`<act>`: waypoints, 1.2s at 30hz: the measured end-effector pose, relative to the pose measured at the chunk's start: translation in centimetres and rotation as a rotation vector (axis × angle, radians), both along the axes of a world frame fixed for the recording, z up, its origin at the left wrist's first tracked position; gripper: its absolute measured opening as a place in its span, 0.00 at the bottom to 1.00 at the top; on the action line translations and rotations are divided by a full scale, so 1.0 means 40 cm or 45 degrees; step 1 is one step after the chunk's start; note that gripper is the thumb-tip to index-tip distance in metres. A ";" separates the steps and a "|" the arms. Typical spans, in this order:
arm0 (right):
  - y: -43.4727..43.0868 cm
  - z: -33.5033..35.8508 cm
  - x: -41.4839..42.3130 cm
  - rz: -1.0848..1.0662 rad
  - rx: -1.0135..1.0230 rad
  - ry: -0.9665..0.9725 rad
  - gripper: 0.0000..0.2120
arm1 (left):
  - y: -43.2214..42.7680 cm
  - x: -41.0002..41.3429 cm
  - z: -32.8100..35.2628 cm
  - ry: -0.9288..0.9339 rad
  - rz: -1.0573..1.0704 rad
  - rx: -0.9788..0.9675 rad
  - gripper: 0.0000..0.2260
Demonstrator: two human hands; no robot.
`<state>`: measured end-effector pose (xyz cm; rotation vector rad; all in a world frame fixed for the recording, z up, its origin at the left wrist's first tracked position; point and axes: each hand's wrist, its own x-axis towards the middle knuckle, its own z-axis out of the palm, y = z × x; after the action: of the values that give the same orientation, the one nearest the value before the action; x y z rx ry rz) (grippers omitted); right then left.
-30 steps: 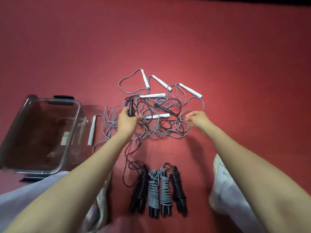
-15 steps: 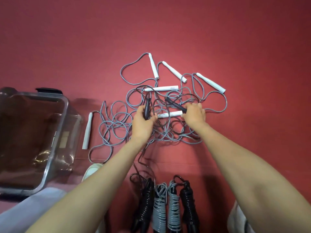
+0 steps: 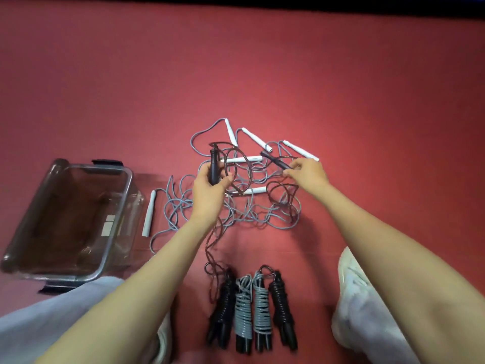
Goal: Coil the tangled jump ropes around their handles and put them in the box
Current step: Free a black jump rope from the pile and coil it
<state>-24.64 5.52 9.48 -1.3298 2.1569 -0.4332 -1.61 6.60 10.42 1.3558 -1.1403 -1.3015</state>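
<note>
Gripping the upright handle (image 3: pixel 214 164), left hand (image 3: pixel 208 197) curls; right hand (image 3: pixel 308 174) (seemingly) pinches slanted handle (image 3: pixel 273 160).

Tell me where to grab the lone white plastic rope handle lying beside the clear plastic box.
Pinch the white plastic handle across its middle, coming from above. It lies flat on the red floor, its grey cord leaving the far end, so the near end and both long sides are free.
</note>
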 end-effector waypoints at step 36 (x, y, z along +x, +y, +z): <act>0.216 0.637 0.023 0.831 -0.496 0.395 0.10 | 0.118 -0.047 0.586 -0.093 -0.868 0.124 0.06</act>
<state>-23.71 14.14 34.95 -2.3381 1.7578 -0.4048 -3.51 11.33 33.84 1.1212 -1.6952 -1.8097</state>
